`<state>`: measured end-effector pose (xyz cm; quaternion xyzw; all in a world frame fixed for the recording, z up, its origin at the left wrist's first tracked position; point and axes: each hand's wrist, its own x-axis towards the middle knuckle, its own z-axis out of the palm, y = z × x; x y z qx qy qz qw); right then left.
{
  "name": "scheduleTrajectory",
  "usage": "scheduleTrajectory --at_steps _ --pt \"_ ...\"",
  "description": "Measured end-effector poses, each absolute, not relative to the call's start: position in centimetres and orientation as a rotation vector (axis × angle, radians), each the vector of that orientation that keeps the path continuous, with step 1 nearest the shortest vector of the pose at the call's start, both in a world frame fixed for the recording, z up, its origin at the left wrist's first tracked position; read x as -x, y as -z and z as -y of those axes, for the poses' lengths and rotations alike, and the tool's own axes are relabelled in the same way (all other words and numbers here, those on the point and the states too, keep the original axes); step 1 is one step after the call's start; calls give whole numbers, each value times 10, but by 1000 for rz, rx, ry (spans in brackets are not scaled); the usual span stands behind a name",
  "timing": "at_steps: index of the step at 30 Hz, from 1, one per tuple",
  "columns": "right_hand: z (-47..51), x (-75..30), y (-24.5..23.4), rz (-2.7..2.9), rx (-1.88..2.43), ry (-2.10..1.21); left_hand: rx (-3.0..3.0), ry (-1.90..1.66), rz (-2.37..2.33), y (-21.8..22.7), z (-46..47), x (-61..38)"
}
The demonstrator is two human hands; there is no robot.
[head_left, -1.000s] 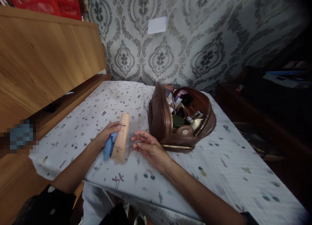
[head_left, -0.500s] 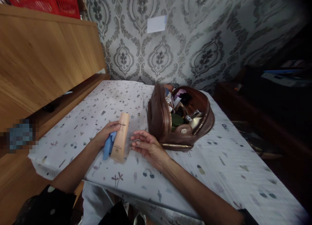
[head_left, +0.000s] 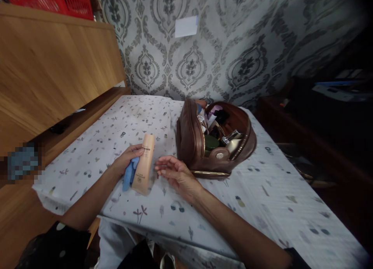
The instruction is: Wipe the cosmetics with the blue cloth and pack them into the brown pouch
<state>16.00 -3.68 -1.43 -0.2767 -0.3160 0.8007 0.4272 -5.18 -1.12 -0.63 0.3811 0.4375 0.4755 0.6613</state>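
Observation:
In my left hand (head_left: 128,159) is a peach-coloured squeeze tube (head_left: 143,166), cap end up and tilted, with small print on its front. The same hand keeps a bunched blue cloth (head_left: 130,175) beside the tube; part of it is hidden behind. My right hand (head_left: 180,177) hovers just right of the tube, apart from it, fingers loosely curled and spread with nothing in them. Behind the right hand stands a brown leather bag (head_left: 190,144), unzipped. Inside it I see a round green container (head_left: 211,143), silvery items and other small things.
A white cloth with small printed pictures covers the table (head_left: 140,117). A wooden cabinet (head_left: 58,55) rises along the left, with a red plastic basket (head_left: 72,3) on top. Patterned wallpaper backs the table, and dark furniture (head_left: 276,113) stands at the right.
My right hand has shifted very slightly; its fingers stay curled near the tube. The tube, cloth and bag keep their places.

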Motion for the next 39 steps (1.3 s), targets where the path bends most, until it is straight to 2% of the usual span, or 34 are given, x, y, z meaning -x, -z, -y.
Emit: scheduleTrajectory --at_steps 7,21,39 --pt "35 -160 17 793 687 -2007 -898 -1054 -935 9 11 56" --pt "34 -158 24 816 671 -1988 -808 -1256 -693 -1 22 50" --pt "38 -158 18 891 540 -2062 -841 -1045 -693 6 22 55"
